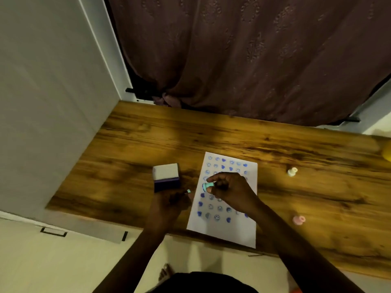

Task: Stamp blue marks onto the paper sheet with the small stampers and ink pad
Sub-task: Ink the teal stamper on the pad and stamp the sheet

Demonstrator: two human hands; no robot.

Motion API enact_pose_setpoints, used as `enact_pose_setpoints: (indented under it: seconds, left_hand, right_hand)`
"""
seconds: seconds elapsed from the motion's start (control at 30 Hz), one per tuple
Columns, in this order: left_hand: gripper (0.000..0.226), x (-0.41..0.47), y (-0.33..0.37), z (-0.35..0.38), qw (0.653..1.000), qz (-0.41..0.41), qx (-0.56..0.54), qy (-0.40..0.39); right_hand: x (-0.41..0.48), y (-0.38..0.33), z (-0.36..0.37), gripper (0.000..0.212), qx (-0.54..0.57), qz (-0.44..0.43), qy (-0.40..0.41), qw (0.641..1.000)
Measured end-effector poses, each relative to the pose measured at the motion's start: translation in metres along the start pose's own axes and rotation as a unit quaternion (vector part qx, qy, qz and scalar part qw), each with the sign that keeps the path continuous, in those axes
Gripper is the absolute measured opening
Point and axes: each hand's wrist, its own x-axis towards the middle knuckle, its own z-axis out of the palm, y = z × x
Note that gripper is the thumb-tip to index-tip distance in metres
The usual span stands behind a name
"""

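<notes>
A white paper sheet (230,227) lies on the wooden table (296,157), covered with rows of blue stamped faces and hearts. My right hand (230,189) hovers over the sheet's middle, pinching a small teal stamper (208,185) that is tipped sideways. My left hand (171,203) rests at the sheet's left edge with a small teal piece (189,190) at its fingertips. Just beyond the left hand stands the ink pad (166,176), a dark blue base with its white lid raised.
A cream stamper (292,171) lies on the table to the right of the sheet. A pink stamper (298,220) lies nearer the front edge. A yellow object (387,152) shows at the right border. A dark curtain (254,56) hangs behind the table, a white wall at left.
</notes>
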Motion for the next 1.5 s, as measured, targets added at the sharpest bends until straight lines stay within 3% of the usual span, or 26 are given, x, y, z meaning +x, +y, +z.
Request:
enact_pose_setpoints:
  seconds: [0.23,0.37,0.47,0.97,1.3,1.5]
  left_hand:
    - [0.011,-0.016,-0.011,-0.062,0.999,0.012,-0.005,0.053]
    - [0.018,-0.025,-0.014,-0.088,0.996,-0.011,-0.043,0.08]
    - [0.008,-0.028,-0.02,-0.106,0.996,-0.024,-0.016,0.086]
    - [0.01,-0.02,-0.027,-0.132,0.995,-0.023,0.001,0.093]
    - [0.011,-0.017,-0.015,-0.131,0.995,-0.018,-0.052,0.079]
    - [0.012,-0.014,-0.011,-0.119,0.998,-0.011,-0.039,0.039]
  right_hand:
    - [0.045,-0.039,0.075,0.026,-0.157,-0.095,-0.034,0.982]
    - [0.067,-0.054,0.116,0.03,-0.299,-0.135,-0.05,0.943]
    - [0.079,-0.057,0.138,0.029,-0.381,-0.161,-0.044,0.91]
    - [0.081,-0.061,0.172,0.025,-0.5,-0.148,-0.046,0.852]
    - [0.089,-0.08,0.164,0.026,-0.429,-0.079,-0.078,0.896]
    - [0.089,-0.083,0.131,0.027,-0.227,-0.028,-0.071,0.971]
